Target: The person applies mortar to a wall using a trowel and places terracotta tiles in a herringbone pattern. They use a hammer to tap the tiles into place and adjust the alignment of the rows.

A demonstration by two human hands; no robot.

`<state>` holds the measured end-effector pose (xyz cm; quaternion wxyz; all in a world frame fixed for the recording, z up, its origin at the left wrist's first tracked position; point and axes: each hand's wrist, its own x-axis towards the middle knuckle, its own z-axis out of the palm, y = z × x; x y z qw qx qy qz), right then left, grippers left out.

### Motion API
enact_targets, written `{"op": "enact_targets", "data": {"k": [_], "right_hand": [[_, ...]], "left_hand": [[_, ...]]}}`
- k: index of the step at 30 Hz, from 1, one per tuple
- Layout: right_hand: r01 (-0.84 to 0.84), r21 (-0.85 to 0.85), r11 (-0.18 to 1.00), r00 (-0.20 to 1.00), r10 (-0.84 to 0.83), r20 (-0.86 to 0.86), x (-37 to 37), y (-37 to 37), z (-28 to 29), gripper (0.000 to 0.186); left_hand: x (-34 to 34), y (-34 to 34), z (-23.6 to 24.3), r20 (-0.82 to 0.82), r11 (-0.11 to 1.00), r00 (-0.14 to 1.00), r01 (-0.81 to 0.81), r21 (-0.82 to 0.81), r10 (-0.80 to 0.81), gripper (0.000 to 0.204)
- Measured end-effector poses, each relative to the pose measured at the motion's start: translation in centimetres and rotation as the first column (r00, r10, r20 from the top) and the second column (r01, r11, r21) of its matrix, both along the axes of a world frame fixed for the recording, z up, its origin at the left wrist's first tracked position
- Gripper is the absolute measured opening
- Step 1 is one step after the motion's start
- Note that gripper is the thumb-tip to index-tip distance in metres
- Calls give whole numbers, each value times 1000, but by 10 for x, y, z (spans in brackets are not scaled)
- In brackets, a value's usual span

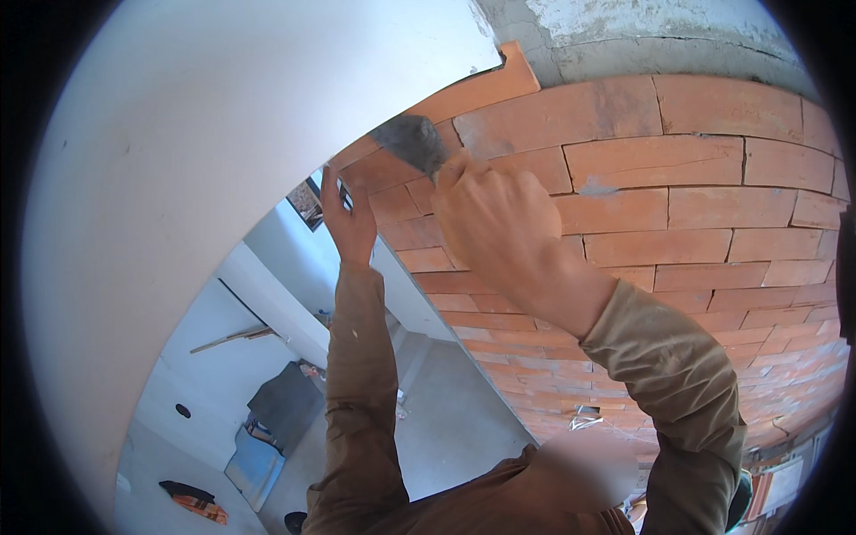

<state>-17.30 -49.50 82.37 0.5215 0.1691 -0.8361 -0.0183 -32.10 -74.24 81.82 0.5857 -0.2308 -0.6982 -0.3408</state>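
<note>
My right hand (pixel 499 223) is closed around the handle of a putty knife (pixel 410 143); its wide grey blade points up and left. The blade lies against the brickwork by the lower edge of a smooth white surface (pixel 241 98). The handle is hidden in my fist. My left hand (pixel 350 218) is raised at the same edge, lower and further left. Its fingers point upward, apart, with the tips at the edge, and no held object shows in it. A flat orange brick piece (pixel 490 85) sits above the blade, between the white surface and the brick wall (pixel 660 205).
Rough grey concrete (pixel 642 45) runs above the bricks. Below on the left, a grey floor (pixel 446 392) stretches past a dark board (pixel 285 406), a blue sheet-like thing (pixel 254 468) and a dark and orange item (pixel 194 502). Thin wires (pixel 586 419) stick out of the wall.
</note>
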Motion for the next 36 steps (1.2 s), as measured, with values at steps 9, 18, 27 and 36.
{"op": "enact_targets", "data": {"k": [9, 18, 27, 36], "right_hand": [[91, -43, 995, 992, -95, -86, 13, -1, 5, 16], [-295, -384, 875, 898, 391, 202, 23, 31, -19, 23], [-458, -586, 669, 727, 661, 187, -24, -8, -36, 32], [-354, -719, 598, 701, 678, 219, -22, -16, -22, 30]], "left_hand": [[-24, 9, 27, -33, 992, 996, -88, -96, 85, 48], [-14, 8, 26, 30, 986, 992, -115, -122, 119, 46], [-1, 7, 30, 74, 979, 986, -135, -153, 148, 46], [-22, -12, 23, 42, 977, 987, -146, -157, 154, 40]]}}
